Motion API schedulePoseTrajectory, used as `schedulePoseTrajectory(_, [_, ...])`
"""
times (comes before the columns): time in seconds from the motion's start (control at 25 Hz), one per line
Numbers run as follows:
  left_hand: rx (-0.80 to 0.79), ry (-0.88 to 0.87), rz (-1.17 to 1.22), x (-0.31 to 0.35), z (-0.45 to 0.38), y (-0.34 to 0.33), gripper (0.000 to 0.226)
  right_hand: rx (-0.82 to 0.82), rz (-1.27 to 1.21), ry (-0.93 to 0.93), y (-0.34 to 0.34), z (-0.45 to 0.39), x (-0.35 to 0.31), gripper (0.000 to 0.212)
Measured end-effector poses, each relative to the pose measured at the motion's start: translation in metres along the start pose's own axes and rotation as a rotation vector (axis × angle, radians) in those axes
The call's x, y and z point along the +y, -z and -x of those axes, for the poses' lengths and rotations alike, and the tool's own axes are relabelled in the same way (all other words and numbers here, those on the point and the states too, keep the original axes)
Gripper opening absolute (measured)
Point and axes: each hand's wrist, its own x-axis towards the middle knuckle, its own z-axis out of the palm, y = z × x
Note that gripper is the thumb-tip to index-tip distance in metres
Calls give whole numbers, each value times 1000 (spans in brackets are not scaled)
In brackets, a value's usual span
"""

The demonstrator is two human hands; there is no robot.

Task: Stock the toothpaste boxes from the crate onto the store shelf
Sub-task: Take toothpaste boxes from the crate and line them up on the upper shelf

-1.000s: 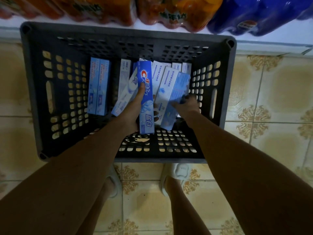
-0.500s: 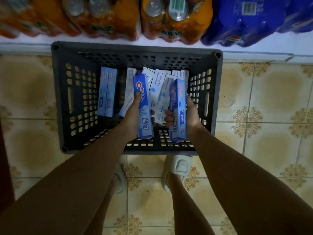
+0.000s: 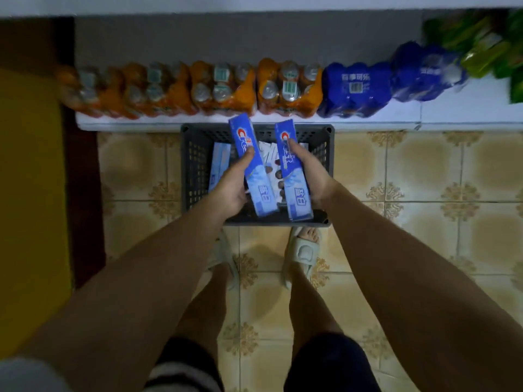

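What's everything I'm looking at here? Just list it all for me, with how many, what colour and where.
Held toothpaste boxes: two, blue, one in the left hand, one in the right, above the crate.
Crate: one, dark grey, on the floor against the low ledge.
Toothpaste boxes in the crate: several, pale blue and white; exact count hidden.
Orange bottle packs: about four, on the white ledge.
Blue bottle packs: two, right of the orange ones.
Green packs: blurred, far right.
Floor tiles: beige, patterned.
Slippers: two, pale.
Left hand: gripping one box.
Right hand: gripping the other.
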Motion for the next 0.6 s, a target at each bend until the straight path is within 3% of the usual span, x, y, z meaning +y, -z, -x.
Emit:
schedulePoseTrajectory(0.12, [70,-108,28,29,85,-2,47,83,273,42,-42,75,-17,33])
schedulePoseTrajectory(0.28, [181,-211,229,55,188,15,21,113,412,96,-81,169,-42,28])
schedulePoseTrajectory(0.48, [184,-443,480,98,293,21,24,-6,461,304,-153,264,-87,16])
schedulePoseTrajectory(0.6, [134,-541,469,135,340,-3,40,-7,527,419,-195,301,-118,33])
